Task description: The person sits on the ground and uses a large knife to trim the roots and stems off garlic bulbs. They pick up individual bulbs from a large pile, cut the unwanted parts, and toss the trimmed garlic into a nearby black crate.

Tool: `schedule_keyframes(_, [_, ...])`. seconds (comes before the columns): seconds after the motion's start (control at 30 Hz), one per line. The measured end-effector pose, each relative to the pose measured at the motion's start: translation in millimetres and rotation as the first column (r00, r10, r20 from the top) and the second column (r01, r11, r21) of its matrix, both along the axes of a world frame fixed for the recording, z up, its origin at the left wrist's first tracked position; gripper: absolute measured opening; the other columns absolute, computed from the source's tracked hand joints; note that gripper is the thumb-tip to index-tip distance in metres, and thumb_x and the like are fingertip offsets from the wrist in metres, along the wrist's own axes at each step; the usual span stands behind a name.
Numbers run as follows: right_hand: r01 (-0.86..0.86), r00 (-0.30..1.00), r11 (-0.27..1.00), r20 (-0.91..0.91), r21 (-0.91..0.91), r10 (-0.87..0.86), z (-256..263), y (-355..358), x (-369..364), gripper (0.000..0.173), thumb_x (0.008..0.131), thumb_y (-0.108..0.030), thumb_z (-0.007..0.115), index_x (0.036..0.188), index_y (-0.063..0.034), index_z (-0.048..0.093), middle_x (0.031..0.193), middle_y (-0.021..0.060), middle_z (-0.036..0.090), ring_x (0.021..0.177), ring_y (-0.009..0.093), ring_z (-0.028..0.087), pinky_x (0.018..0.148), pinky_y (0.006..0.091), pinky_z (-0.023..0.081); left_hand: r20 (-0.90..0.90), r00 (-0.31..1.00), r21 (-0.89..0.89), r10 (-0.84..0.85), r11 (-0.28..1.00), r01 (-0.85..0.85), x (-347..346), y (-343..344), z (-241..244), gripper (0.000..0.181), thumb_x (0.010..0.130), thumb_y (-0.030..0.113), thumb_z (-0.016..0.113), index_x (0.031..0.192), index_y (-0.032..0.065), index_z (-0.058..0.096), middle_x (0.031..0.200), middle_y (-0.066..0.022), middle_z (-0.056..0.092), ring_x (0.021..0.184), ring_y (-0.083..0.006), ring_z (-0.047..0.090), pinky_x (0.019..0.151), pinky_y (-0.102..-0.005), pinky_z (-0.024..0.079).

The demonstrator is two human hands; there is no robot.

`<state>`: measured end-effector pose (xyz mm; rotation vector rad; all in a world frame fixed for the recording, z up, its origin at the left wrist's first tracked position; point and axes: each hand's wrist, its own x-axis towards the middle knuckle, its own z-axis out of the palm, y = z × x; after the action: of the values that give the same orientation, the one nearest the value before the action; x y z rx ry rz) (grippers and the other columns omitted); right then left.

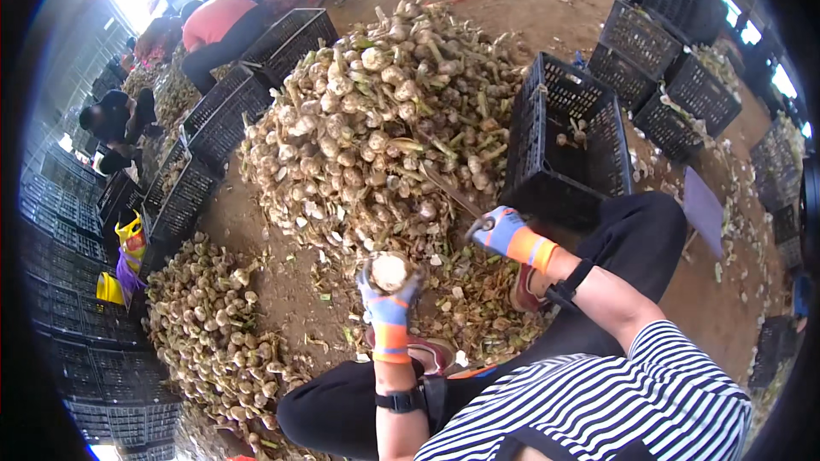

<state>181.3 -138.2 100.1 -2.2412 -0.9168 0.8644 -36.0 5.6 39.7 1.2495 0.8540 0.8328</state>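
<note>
My left hand (388,298), in a blue and orange work glove, holds a garlic bulb (389,271) with its pale, round face turned up. To its right, my right hand (503,230), gloved alike, grips a tool with a long narrow metal blade (450,191); its exact kind is unclear. The blade points up and left over the lower edge of a big heap of garlic bulbs with stems (384,109), apart from the bulb in my left hand. Below both hands, cut stems and peelings (480,314) cover the ground between my shoes.
A black plastic crate (567,186) with a few bulbs stands right of the heap. More crates (224,115) line the left, beside a smaller garlic pile (211,326). Stacked crates (634,45) and a purple panel (703,211) are at right. Other people (221,22) bend or crouch at upper left.
</note>
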Motion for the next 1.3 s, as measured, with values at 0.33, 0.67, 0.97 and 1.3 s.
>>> schedule_keyframes(0.33, [-0.100, 0.881, 0.991, -0.454, 0.092, 0.131, -12, 12, -73, 0.012, 0.072, -0.014, 0.064, 0.075, -0.0027, 0.067, 0.067, 0.0056, 0.064, 0.052, 0.013, 0.053, 0.049, 0.0275, 0.044, 0.662, 0.694, -0.607, 0.285, 0.747, 0.272, 12, -16, 66, 0.004, 0.085, 0.013, 0.057, 0.085, 0.0099, 0.058, 0.088, -0.0026, 0.062, 0.084, -0.0136, 0.059, 0.073, -0.0278, 0.053])
schedule_keyframes(0.67, [0.725, 0.414, 0.666, -0.883, 0.173, -0.222, -55, -16, 2, 0.028, 0.082, -0.013, 0.050, 0.105, -0.0007, 0.059, 0.056, 0.0020, 0.050, 0.042, 0.012, 0.048, 0.046, 0.0276, 0.045, 0.347, 0.898, -0.329, 0.272, 0.931, -0.155, 49, 92, -6, 0.034, 0.084, 0.029, 0.060, 0.109, 0.0070, 0.056, 0.110, -0.0073, 0.059, 0.095, -0.0202, 0.057, 0.083, -0.0301, 0.047])
schedule_keyframes(0.97, [0.528, 0.640, 0.848, -0.675, 0.038, -0.368, -48, -18, -5, 0.026, 0.081, -0.031, 0.058, 0.082, -0.0053, 0.065, 0.062, 0.0078, 0.059, 0.051, 0.017, 0.055, 0.050, 0.0304, 0.046, -0.964, 0.257, 0.119, -0.070, 0.748, 0.653, 216, 48, -103, 0.076, 0.066, 0.032, 0.073, 0.129, 0.0066, 0.038, 0.130, -0.0225, 0.041, 0.114, -0.0355, 0.048, 0.091, -0.0394, 0.044])
schedule_keyframes(1.3, [0.286, 0.950, 0.908, 0.030, 0.308, -0.309, 6, 0, 3, 0.036, 0.074, -0.039, 0.064, 0.079, -0.0037, 0.066, 0.067, 0.0186, 0.061, 0.059, 0.027, 0.060, 0.055, 0.0367, 0.045, 0.424, 0.905, -0.587, -0.028, 0.752, 0.298, 130, 91, -43, 0.037, 0.088, 0.030, 0.046, 0.110, 0.0011, 0.056, 0.101, -0.0146, 0.063, 0.092, -0.0312, 0.061, 0.082, -0.0458, 0.050])
